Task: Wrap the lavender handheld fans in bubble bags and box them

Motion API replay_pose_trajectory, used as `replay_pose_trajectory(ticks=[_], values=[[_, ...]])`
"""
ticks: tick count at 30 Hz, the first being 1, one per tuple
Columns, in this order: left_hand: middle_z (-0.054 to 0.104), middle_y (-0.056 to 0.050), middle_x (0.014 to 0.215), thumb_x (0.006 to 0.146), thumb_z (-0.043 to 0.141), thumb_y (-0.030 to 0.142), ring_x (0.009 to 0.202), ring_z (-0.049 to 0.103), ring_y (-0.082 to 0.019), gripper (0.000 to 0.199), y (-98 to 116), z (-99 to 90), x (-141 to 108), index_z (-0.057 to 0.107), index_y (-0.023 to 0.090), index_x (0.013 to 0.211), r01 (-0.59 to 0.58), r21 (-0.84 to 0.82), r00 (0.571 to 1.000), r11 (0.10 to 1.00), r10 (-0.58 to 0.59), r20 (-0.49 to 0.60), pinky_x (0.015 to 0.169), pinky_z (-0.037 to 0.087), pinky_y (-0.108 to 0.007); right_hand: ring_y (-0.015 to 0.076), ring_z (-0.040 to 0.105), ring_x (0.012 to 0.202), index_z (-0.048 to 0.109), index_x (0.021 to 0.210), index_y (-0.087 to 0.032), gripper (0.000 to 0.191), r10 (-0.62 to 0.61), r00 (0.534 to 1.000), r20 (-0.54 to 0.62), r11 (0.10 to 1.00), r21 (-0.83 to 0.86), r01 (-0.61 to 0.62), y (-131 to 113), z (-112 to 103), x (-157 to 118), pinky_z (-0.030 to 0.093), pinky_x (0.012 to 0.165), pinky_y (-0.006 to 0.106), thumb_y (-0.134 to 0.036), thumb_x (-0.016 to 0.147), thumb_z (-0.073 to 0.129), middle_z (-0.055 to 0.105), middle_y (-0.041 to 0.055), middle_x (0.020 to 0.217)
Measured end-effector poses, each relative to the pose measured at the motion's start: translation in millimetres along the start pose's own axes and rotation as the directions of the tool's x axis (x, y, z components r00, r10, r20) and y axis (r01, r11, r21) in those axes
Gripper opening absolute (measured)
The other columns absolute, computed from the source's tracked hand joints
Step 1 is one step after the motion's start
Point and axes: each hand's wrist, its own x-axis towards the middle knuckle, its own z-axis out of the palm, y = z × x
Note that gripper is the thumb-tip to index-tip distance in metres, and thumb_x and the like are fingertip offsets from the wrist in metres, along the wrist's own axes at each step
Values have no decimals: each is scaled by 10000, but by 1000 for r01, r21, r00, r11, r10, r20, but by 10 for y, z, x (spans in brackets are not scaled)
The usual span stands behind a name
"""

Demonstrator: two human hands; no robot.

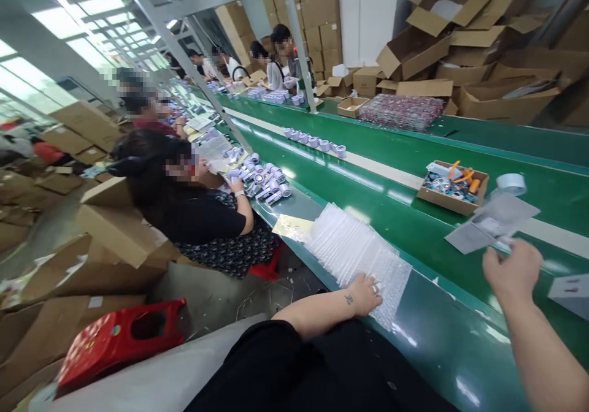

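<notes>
My left hand [365,295] rests on a fanned stack of clear bubble-wrap bags [350,243] at the near edge of the bench. Its fingers lie spread over the top bags, with a small white band on one finger. My right hand [513,271] is closed at the right over the green belt. Its fingertips meet a small white piece at the corner of a blurred grey-white open carton [492,219]; I cannot make out what the piece is. Just beyond stands a roll of clear tape [510,183].
A cardboard tray [453,185] of tools and small parts sits beyond the carton. White cylindrical parts line the belt [315,141]; more are heaped [262,179] beside a seated co-worker [184,209]. A white box [570,292] stands far right, a red stool [124,341] lower left.
</notes>
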Motion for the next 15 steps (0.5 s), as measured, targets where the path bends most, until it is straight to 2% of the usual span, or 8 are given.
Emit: replay_pose_trajectory(ticks=[1, 2, 3, 5, 7, 10, 12, 15], values=[[505, -98, 1280, 827, 528, 289, 1192, 377, -325, 236, -14, -5, 0, 614, 224, 1037, 2, -4, 1000, 1000, -2, 4, 889, 304, -519, 409, 429, 1141, 536, 979, -258, 248, 75, 997, 13, 997, -27, -75, -90, 80, -240, 364, 872, 569, -377, 771, 470, 558, 191, 964], [511, -100, 1269, 815, 553, 321, 1191, 380, -322, 251, -35, -17, 1, 612, 227, 1041, 5, -12, 1000, 1000, -5, 4, 890, 312, -510, 390, 514, 1037, 537, 970, -269, 264, 58, 980, 191, 998, 13, -62, -174, 191, -518, 424, 810, 546, -425, 772, 461, 584, 168, 903], [518, -101, 1254, 803, 574, 357, 1186, 387, -319, 276, -63, -38, -1, 611, 230, 1045, 11, -23, 1000, 1000, -11, 0, 887, 322, -496, 368, 556, 992, 528, 1001, -263, 336, -32, 921, 389, 995, 100, -7, -249, 327, -818, 458, 798, 524, -469, 737, 495, 599, 148, 932], [530, -104, 1224, 789, 587, 432, 1168, 408, -316, 345, -141, -105, -19, 601, 226, 1065, 24, -54, 999, 998, -25, -26, 876, 347, -465, 393, 510, 1112, 529, 1051, -237, 564, -236, 755, 611, 970, 195, 145, -368, 643, -1417, 421, 905, 540, -510, 568, 628, 576, 159, 1121], [535, -106, 1204, 799, 555, 487, 1146, 430, -318, 412, -241, -195, -76, 573, 224, 1115, 32, -104, 998, 994, -38, -51, 854, 371, -444, 427, 347, 1264, 517, 1123, -203, 703, -260, 685, 680, 960, 107, 258, -469, 949, -1903, 335, 984, 565, -482, 498, 675, 462, 203, 1302], [564, -107, 1139, 835, 478, 518, 1096, 476, -302, 472, -407, -319, -266, 500, 239, 1215, 41, -215, 998, 976, -51, -44, 818, 403, -419, 417, 213, 1332, 440, 1239, -149, 736, -158, 731, 663, 945, -113, 307, -665, 1265, -2273, 229, 1006, 616, -491, 603, 581, 294, 232, 1423], [581, -102, 1087, 855, 450, 501, 1067, 497, -281, 457, -519, -355, -459, 483, 246, 1233, 70, -270, 995, 960, -88, -55, 822, 407, -404, 403, 178, 1346, 364, 1303, -98, 761, -123, 766, 630, 935, -185, 302, -818, 1370, -2309, 208, 1013, 606, -506, 675, 498, 239, 242, 1440], [534, -117, 1174, 848, 472, 497, 1145, 438, -299, 481, -706, -330, -779, 458, 260, 1267, 163, -304, 964, 939, -218, -155, 920, 349, -448, 400, 141, 1354, 286, 1348, -65, 840, -135, 773, 620, 936, -176, 305, -979, 1436, -2211, 204, 1023, 585, -566, 694, 450, 220, 245, 1436]])
